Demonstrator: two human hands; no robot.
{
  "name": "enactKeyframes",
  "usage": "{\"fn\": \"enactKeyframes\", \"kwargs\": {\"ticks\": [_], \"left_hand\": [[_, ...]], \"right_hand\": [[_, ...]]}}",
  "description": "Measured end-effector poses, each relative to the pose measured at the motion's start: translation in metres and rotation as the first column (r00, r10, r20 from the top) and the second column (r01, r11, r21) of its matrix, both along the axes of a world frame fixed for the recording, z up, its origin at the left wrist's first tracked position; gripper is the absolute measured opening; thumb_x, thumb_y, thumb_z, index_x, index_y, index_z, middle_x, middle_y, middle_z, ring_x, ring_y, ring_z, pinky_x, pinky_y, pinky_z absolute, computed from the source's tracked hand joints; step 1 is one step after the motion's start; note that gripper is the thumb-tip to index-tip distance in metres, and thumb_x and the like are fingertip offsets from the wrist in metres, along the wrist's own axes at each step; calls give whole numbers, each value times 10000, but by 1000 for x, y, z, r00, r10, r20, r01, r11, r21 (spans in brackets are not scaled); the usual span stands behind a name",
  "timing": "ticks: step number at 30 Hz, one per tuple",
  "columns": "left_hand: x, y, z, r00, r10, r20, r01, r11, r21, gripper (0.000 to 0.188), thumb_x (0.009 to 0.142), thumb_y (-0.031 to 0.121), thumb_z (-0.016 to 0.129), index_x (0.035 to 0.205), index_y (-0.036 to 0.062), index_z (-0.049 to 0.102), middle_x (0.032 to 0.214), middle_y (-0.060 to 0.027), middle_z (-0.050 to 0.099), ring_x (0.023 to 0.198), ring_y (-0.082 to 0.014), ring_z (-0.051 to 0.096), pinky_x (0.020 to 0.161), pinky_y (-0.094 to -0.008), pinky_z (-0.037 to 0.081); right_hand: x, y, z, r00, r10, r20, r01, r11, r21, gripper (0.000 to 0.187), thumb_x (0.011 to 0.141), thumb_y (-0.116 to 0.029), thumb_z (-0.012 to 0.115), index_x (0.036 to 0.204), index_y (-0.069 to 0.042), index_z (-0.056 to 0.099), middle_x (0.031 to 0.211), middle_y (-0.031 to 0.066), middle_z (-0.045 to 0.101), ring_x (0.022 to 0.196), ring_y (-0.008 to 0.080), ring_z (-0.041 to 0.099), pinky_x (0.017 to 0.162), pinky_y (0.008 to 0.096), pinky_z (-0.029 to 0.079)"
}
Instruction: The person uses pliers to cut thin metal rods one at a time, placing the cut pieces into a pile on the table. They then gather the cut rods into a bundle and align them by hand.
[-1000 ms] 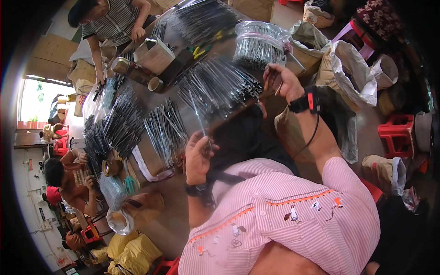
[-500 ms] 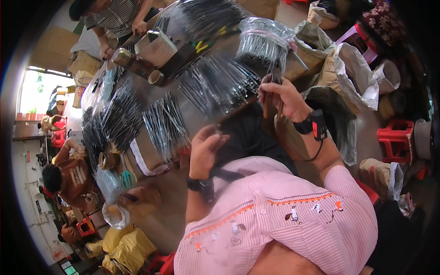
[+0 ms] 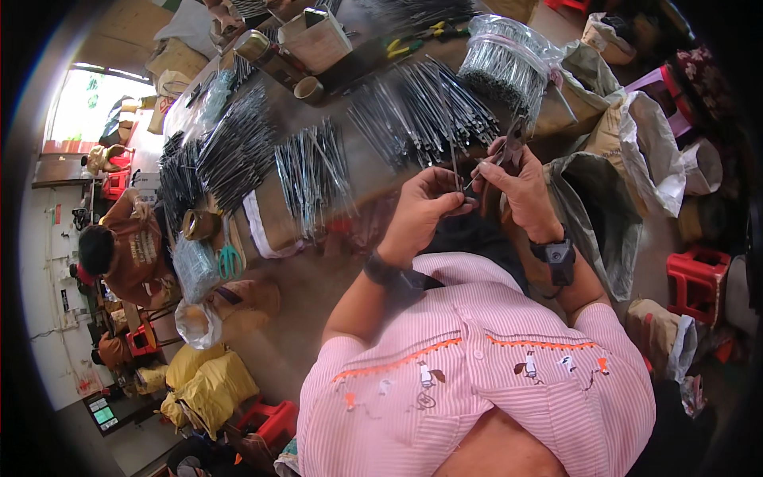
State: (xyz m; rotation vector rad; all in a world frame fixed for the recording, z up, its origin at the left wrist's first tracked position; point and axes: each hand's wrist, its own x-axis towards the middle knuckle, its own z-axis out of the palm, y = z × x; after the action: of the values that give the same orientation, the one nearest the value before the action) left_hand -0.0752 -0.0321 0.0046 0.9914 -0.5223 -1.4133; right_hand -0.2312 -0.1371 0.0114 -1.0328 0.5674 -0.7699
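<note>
My left hand [image 3: 425,208] is closed, pinching a thin dark metal strip [image 3: 454,151] that stands up past the fingers. Close beside it, my right hand [image 3: 520,191] is wrapped round a pair of pliers [image 3: 513,145], whose metal head points away from me. The right fingertips come near the strip's lower end; whether they touch it I cannot tell. Just beyond both hands, a fanned pile of metal strips [image 3: 421,111] lies at the table edge. A second pile of strips [image 3: 312,175] lies to the left, with a darker pile [image 3: 237,143] beyond it.
A plastic-wrapped bundle of strips [image 3: 509,60] stands far right of the piles. An open white box [image 3: 315,40], a brown cup [image 3: 308,90] and yellow-handled pliers [image 3: 404,48] are at the back. Open sacks [image 3: 592,215] flank my right arm. Another person [image 3: 131,246] sits at left.
My left hand has moved up and right to meet the right hand, and a strip now shows upright in it. The right hand still holds the pliers. The view has shifted.
</note>
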Motion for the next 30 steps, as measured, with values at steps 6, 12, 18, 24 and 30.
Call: {"fn": "enactKeyframes", "kwargs": {"ticks": [6,12,18,24,30], "left_hand": [[-1,5,-2,999,11,-35,-12,1000,-23,182,852,-66,628,1009,-26,543,965,-107,632,834,-194,674,771,-313,597],[1,5,-5,999,15,36,-14,999,-33,195,833,-44,682,977,1,559,896,-85,652,800,-185,686,731,-295,587],[4,6,-11,992,16,129,-14,1000,-17,190,812,-35,710,970,-12,607,877,-86,677,801,-173,687,723,-282,578],[7,6,-11,991,38,128,-34,999,-35,182,812,-28,714,967,-22,618,878,-96,686,805,-176,690,727,-288,581],[13,9,-16,989,35,144,-41,998,41,176,816,-18,716,958,-35,614,859,-106,686,791,-184,691,728,-292,584]], "right_hand": [[-6,8,-5,998,-64,-20,61,992,-107,207,894,-45,660,1062,-33,540,840,67,673,724,140,669,628,260,538],[-6,10,-8,998,-2,-60,0,999,-33,186,881,-49,680,1026,-33,565,801,47,655,703,122,658,486,235,515],[-2,13,-16,996,3,-85,-8,999,-54,163,870,-52,693,991,-23,587,752,44,642,635,117,632,476,231,504],[5,14,-21,994,79,-73,-84,995,-58,165,862,-42,698,988,-10,598,747,42,639,602,100,608,472,220,481],[12,11,-17,985,-129,-113,110,980,-168,249,865,-42,692,1081,5,577,805,55,655,656,111,621,530,240,495]]}}
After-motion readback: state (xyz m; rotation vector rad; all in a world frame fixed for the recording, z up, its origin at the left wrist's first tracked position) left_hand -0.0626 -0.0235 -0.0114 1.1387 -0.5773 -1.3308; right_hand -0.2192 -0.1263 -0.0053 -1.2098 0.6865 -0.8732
